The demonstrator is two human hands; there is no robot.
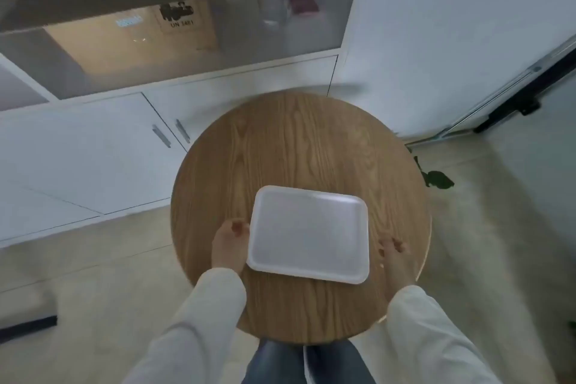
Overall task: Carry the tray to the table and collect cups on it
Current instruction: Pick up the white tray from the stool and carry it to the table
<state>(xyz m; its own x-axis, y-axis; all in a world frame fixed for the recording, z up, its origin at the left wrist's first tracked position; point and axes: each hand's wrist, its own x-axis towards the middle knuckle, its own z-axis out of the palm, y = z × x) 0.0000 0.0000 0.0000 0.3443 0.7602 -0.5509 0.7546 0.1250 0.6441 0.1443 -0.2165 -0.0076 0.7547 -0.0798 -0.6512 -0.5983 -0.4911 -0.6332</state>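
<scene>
A white rectangular tray [308, 235] lies flat and empty on the round wooden table [299, 146], near the table's front edge. My left hand [229, 246] is against the tray's left edge, fingertips touching the rim; whether it grips the rim is unclear. My right hand [393, 254] hovers over the table just right of the tray, a small gap between them, with its fingers loosely curled and nothing in it. No cups are in view.
White cabinets [93, 159] with handles and a glass-fronted shelf [174, 34] stand behind the table to the left. A white wall [452, 25] and a dark door frame [514, 103] are to the right. A green plant [436, 179] sits on the floor by the table's right side.
</scene>
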